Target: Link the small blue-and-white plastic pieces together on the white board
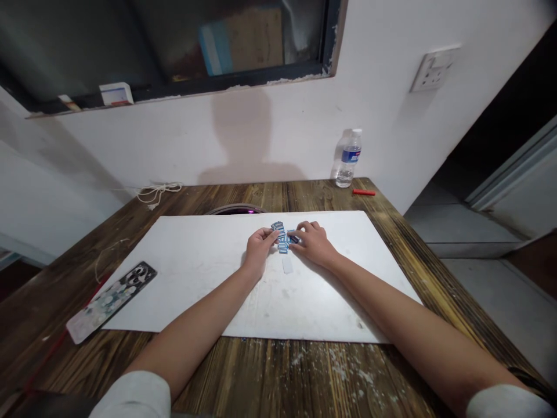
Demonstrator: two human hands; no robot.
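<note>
Pinching, seemingly, blue-edged cards [283, 248] near the board's [204, 261] far edge, hands [257, 249] [315, 244] have sideways room.

Room across white board [195, 261], bottle [348, 159] beyond

a loose cluster of small blue-bordered cards [282, 245], overlapping, partly spread like a fan, some of them pinched and partly hidden, markings too small for reading, one plain pale card [287, 265] lying flat, separate, near them, on white board [195, 249]
</note>
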